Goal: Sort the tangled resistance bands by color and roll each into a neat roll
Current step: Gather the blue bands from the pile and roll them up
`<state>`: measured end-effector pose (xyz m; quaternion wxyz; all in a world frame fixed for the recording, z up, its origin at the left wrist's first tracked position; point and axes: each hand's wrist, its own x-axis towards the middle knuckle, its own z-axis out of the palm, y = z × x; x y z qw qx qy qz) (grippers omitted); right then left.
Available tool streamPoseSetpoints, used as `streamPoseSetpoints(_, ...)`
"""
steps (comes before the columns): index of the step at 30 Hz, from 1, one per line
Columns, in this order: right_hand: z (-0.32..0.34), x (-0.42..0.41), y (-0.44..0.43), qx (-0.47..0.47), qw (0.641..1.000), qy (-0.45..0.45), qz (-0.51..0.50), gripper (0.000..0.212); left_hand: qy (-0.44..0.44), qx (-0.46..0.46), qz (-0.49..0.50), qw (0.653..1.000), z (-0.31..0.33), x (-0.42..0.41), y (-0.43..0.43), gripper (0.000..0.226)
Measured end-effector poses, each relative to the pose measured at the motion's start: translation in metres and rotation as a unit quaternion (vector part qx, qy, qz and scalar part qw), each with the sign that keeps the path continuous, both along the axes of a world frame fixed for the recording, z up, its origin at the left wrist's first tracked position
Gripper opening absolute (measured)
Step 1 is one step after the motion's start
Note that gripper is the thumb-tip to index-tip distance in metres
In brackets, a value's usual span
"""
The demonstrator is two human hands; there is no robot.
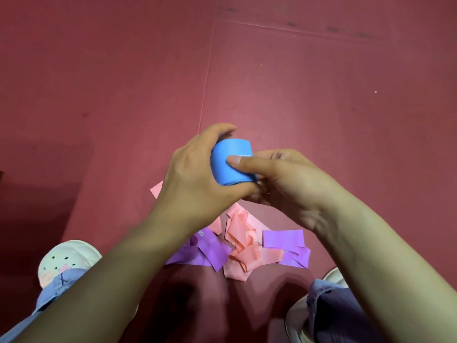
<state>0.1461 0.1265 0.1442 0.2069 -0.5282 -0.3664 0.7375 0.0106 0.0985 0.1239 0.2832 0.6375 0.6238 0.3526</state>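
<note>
My left grip (197, 184) curls round the blue roll (222, 164) — my right grip (291, 191) pinches its other side, thumb pressed on it. The roll is held above the floor (321, 107); pink (243, 243) and purple bands (212, 251) lie tangled beneath.

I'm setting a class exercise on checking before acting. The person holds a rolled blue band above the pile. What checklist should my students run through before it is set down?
1. The blue roll is wound compact: ok.
2. The grip is secure: ok. The left hand wraps round it and the right hand presses its thumb on the front.
3. The loose end is tucked in: cannot tell, the fingers hide it.
4. There is bare floor beside the pile to set it on: ok.
5. The pink bands and purple bands are separated: not ok, they lie tangled together.
</note>
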Motion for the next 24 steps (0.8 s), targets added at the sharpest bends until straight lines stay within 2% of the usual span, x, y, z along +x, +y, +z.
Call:
streamPoseSetpoints(4,0.0024,0.0019,0.0016,-0.044,0.998,0.046,-0.007,0.013,-0.053,0.002,0.012,0.999,0.0024,-0.0016,0.0015,0.059)
streamPoseSetpoints(8,0.0026,0.0005,0.0001,-0.014,0.999,0.004,0.036,0.011,-0.016,0.038,0.013,0.999,0.0006,-0.0016,0.0000,0.047)
streamPoseSetpoints(10,0.0022,-0.0005,-0.0016,0.028,0.998,-0.037,0.051,0.010,0.011,0.042,0.010,0.999,-0.0002,-0.0012,-0.0007,0.047)
streamPoseSetpoints(13,0.0015,-0.0008,-0.0020,0.042,0.998,-0.035,0.036,0.006,0.036,0.040,-0.005,0.999,-0.0006,-0.0012,-0.0008,0.051)
streamPoseSetpoints(18,0.0039,0.0016,0.0004,-0.013,0.999,0.026,-0.016,0.011,-0.027,-0.001,-0.008,1.000,0.0028,-0.0011,0.0004,0.068)
streamPoseSetpoints(21,0.0039,0.0033,0.0019,-0.040,0.998,0.048,-0.028,0.012,-0.055,0.005,0.000,0.998,0.0030,-0.0026,0.0010,0.063)
streamPoseSetpoints(24,0.0022,0.0041,0.0020,-0.021,1.000,0.010,0.011,0.011,-0.025,0.041,0.013,0.999,0.0010,-0.0035,0.0010,0.053)
